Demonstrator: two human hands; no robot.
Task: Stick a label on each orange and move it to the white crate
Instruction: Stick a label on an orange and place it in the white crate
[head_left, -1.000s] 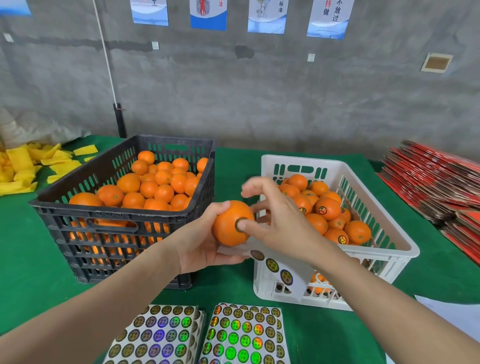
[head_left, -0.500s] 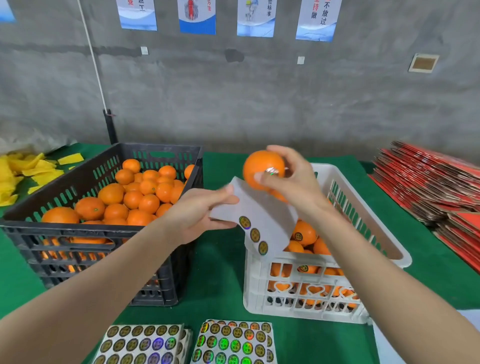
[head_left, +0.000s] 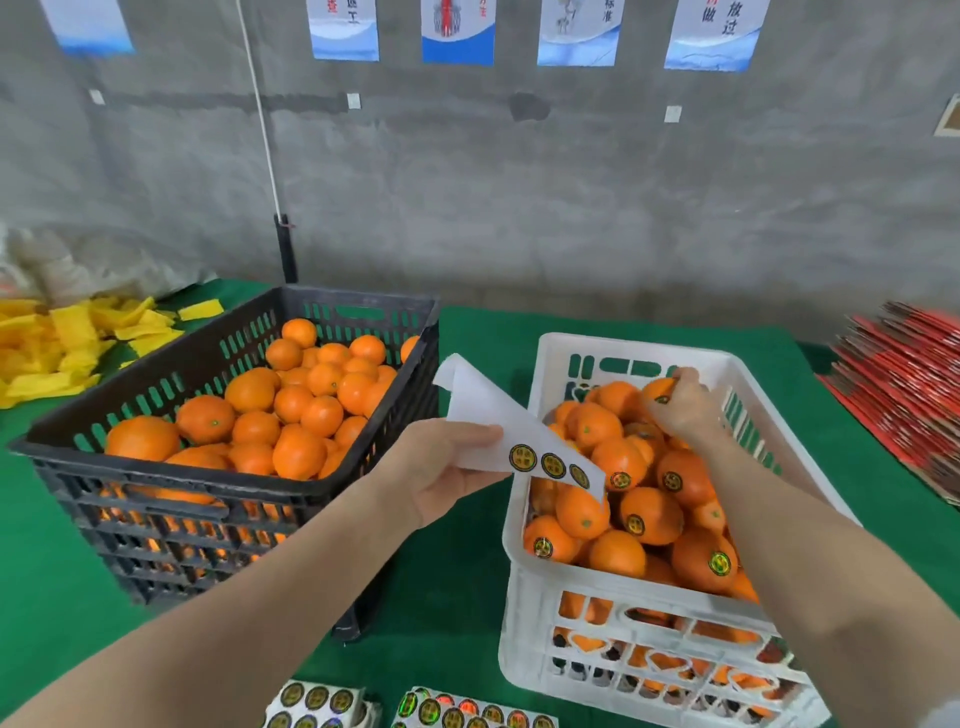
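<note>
While the left hand pinches a white label sheet between thumb and curled fingers, holding it tilted over the gap between the two crates, the right hand reaches into the white crate. Its fingers are curled round an orange at the far side of that crate, at the top of the pile of labelled oranges. Whether this orange rests on the pile cannot be told. Three round labels sit in a row near the sheet's lower end, which overlaps the white crate's left rim. A black crate, left of the white one, holds unlabelled oranges. Two stacks of label sheets lie at the near edge of the green table cloth.
</note>
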